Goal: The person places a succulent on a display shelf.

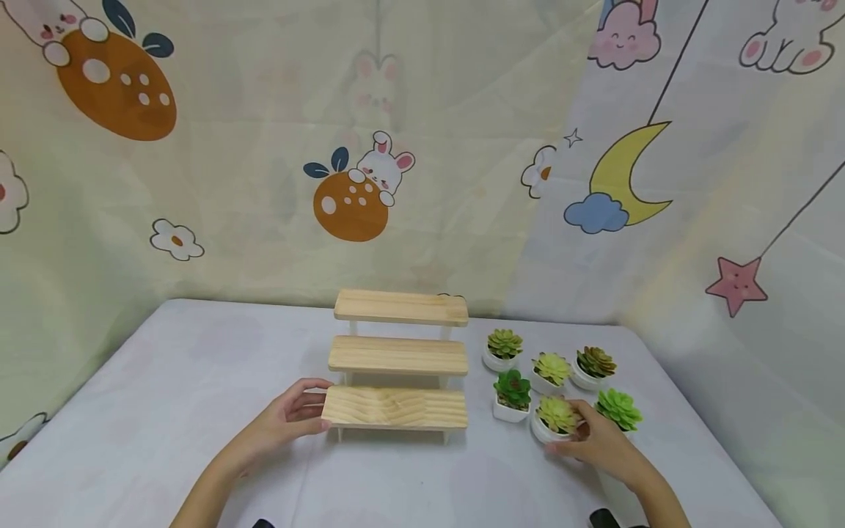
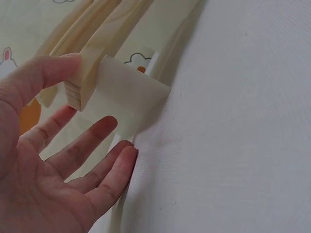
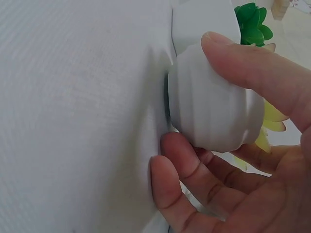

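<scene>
My left hand [image 1: 290, 416] is at the left end of a three-step wooden display stand [image 1: 396, 408] with white supports. It holds the lowest board's end between thumb and index finger, while the other fingers [image 2: 92, 143] spread loosely below. My right hand [image 1: 606, 444] grips a potted succulent [image 1: 556, 416] with yellow-green leaves. Its thumb and fingers lie around the round, ribbed white pot [image 3: 214, 102], which stands on or very close to the tablecloth. Just behind is a dark green succulent [image 1: 512, 390] in a squarish white pot.
Several other potted succulents stand close by: a green one [image 1: 505, 345] at the back, a pale one [image 1: 551, 370], a reddish-brown one [image 1: 595, 364] and a bright green one [image 1: 618, 408]. White cloth [image 1: 165, 411] covers the table. A printed curtain [image 1: 264, 183] hangs behind.
</scene>
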`<state>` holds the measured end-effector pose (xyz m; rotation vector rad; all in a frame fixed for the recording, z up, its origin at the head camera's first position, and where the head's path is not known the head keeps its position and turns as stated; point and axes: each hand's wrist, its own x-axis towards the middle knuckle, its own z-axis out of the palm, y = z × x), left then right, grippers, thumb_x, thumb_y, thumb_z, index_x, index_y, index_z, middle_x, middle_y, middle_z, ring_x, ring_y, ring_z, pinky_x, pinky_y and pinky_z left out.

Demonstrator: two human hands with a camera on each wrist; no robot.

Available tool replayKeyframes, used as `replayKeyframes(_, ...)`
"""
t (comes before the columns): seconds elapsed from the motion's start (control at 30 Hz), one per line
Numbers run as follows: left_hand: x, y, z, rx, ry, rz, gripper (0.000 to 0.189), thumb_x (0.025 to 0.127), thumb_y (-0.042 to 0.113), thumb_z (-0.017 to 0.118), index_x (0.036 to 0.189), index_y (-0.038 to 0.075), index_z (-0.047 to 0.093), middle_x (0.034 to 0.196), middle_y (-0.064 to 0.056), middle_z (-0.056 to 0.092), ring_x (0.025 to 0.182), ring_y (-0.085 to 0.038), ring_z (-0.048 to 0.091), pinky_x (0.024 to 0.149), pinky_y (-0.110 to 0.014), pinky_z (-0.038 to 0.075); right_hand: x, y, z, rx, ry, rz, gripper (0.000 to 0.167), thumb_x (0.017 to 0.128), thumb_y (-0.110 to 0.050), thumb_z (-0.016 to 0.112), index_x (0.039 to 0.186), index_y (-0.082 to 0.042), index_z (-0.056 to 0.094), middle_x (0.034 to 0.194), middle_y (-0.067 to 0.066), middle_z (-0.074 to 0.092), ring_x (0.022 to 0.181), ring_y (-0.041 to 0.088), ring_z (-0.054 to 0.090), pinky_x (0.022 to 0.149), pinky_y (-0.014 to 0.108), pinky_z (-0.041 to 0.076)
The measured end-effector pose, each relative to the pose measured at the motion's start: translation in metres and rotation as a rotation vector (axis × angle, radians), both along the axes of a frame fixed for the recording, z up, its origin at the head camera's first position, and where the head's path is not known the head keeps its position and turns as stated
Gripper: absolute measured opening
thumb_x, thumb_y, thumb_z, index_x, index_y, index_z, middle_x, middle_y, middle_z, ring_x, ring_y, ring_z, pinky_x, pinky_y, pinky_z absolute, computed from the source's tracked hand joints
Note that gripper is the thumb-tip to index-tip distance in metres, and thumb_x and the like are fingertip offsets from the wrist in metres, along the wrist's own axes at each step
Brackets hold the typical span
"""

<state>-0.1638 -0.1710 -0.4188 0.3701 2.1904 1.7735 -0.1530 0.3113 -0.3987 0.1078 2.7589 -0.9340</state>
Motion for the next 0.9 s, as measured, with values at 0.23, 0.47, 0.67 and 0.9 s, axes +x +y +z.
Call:
replayKeyframes(0.23, -0.001, 0.002, -0.001, -0.002, 0.004, -0.013, 0.056, 0.084, 0.022, 0.067, 0.134, 0.016, 0.04, 0.136, -0.019, 0.044, 0.123, -0.035, 0.047, 0.093, -0.04, 0.046, 0.007, -0.002, 0.009, -0.038, 0.024, 0.004, 0.083, 0.072, -0.038, 0.078, 0.134, 0.001, 0.038, 0.093, 0.008, 0.052, 0.085, 0.018, 0.048, 0.061, 0.029, 0.043)
replayKeyframes(0.47, 0.0, 0.003, 0.0, 0.01, 0.015, -0.008, 0.06, 0.085, 0.021, 0.067, 0.136, 0.013, 0.037, 0.139, -0.019, 0.04, 0.123, -0.037, 0.047, 0.093, -0.042, 0.046, 0.011, -0.009, 0.023, -0.036, 0.039, 0.02, 0.084, 0.074, -0.038, 0.076, 0.136, 0.001, 0.035, 0.098, 0.009, 0.055, 0.087, 0.018, 0.05, 0.064, 0.03, 0.042)
replayKeyframes(0.67, 0.002, 0.003, 0.002, -0.019, 0.036, 0.008, 0.062, 0.083, 0.02, 0.069, 0.136, 0.011, 0.038, 0.136, -0.016, 0.039, 0.116, -0.033, 0.05, 0.088, -0.04, 0.045, 0.014, -0.016, 0.032, -0.043, 0.059, 0.049, 0.083, 0.076, -0.037, 0.075, 0.137, -0.001, 0.033, 0.1, 0.009, 0.054, 0.087, 0.017, 0.05, 0.062, 0.029, 0.044)
replayKeyframes(0.9, 0.005, 0.003, 0.008, -0.056, 0.052, 0.027, 0.061, 0.082, 0.02, 0.07, 0.134, 0.01, 0.041, 0.136, -0.013, 0.038, 0.111, -0.027, 0.048, 0.081, -0.036, 0.039, 0.017, -0.028, 0.037, -0.07, 0.128, 0.098, 0.079, 0.074, -0.035, 0.077, 0.134, -0.001, 0.038, 0.113, 0.013, 0.052, 0.085, 0.014, 0.052, 0.066, 0.025, 0.048)
